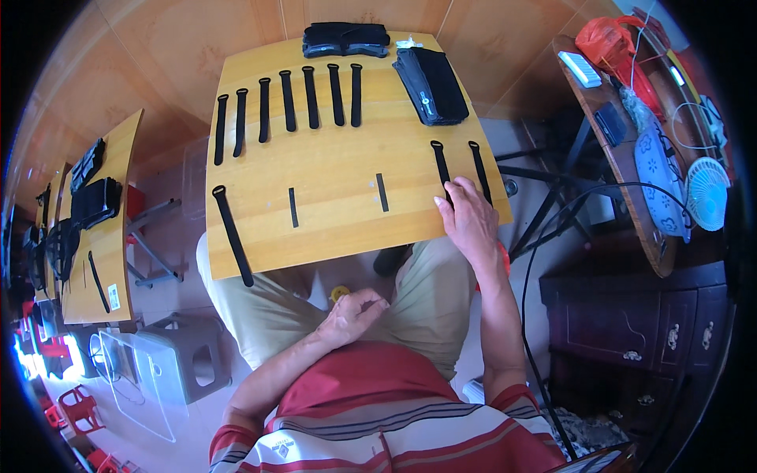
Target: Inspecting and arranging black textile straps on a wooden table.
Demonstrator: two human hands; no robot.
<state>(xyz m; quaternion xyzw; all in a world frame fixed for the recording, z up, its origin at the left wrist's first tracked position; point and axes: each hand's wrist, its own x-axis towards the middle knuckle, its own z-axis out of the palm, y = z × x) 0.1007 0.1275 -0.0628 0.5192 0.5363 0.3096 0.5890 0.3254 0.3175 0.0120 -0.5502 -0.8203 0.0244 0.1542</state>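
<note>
Near the table's right front edge, my right hand (471,217) is closed with bent fingers on a black hook-and-loop strap (440,162). That strap's looped end points away from me, and its near part is hidden under my fingers. Just right of it lies another looped strap (479,169). My left hand (352,317) hangs above my lap, its fingers curled together and nothing visible in them. One more strap (233,236) lies at the left front, its tail over the edge. Two short dark strips (293,207) (382,192) sit mid-table, apart from both hands.
Several looped straps (287,101) form a row across the back of the wooden table (331,162). Black bundles (345,39) (434,87) lie behind them. A cluttered side table (623,158) with a small fan (707,193) stands right; another table (110,165) and a grey stool (189,359) are left.
</note>
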